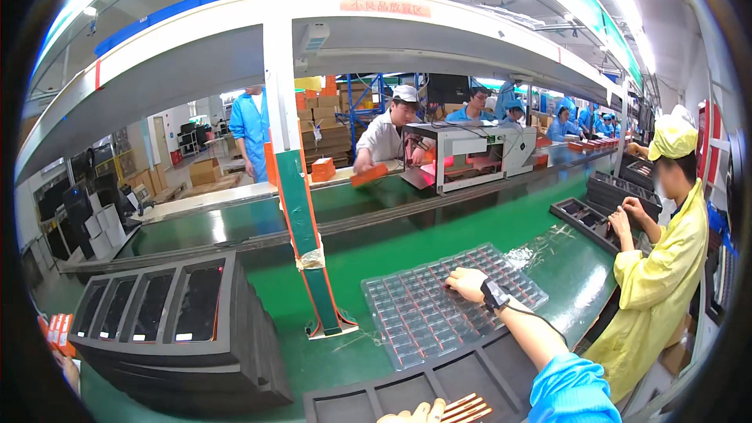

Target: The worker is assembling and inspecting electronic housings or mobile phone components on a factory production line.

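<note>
At the lower edge my left hand (415, 413), partly cut off, is closed around several thin copper-coloured strips (468, 410) with pale edges. It is over the near side of a black foam tray (395, 393) with wide compartments. Farther off, my right hand (468, 285) reaches over a clear plastic tray (415, 313) divided into many small cells. Its fingers are bent down together at the cells; whatever they pinch is hidden beneath them. A black band is around that wrist, and my sleeve is blue.
A stack of black foam trays (254, 352), holding dark flat devices, stands at left. A post (301, 219) rises from the green bench. At right, a person in yellow (654, 282) works at black trays (587, 222). A conveyor and white machine (470, 158) are beyond.
</note>
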Tool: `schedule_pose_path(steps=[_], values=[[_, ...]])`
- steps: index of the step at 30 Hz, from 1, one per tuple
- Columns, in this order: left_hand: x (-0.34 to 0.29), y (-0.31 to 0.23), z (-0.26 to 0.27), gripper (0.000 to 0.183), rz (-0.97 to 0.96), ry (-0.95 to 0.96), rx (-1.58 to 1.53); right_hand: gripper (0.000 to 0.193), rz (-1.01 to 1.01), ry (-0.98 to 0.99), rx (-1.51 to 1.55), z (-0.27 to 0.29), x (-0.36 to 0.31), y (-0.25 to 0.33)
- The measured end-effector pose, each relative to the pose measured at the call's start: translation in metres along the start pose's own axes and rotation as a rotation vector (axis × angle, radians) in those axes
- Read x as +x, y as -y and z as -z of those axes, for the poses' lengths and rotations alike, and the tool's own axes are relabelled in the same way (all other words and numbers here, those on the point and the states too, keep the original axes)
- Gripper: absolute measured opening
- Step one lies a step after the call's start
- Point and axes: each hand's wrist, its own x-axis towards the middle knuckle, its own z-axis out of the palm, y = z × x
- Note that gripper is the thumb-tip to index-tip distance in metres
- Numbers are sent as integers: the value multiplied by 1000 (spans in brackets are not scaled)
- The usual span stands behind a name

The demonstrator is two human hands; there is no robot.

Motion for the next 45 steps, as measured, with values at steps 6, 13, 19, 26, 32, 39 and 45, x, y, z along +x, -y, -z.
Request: schedule_pose_path(steps=[6,13,19,26,32,39,45], values=[[0,3,0,67,-3,-2,7,18,39,24,-165,-5,-3,7],[-1,-1,3,64,-3,4,9,16,-88,-67,-152,0,4,11],[0,-2,1,62,3,6,-14,18,-132,-44,-99,-20,7,2],[1,0,2,60,-11,-8,6,16,-136,10,-104,-18,14,-5],[1,1,3,61,7,-21,-16,13,-6,35,-239,-7,23,1],[1,0,1,60,-4,-19,-15,15,-46,-23,-213,-25,20,-2],[0,1,1,59,-2,-29,-13,11,-10,-19,-311,-31,27,-1]])
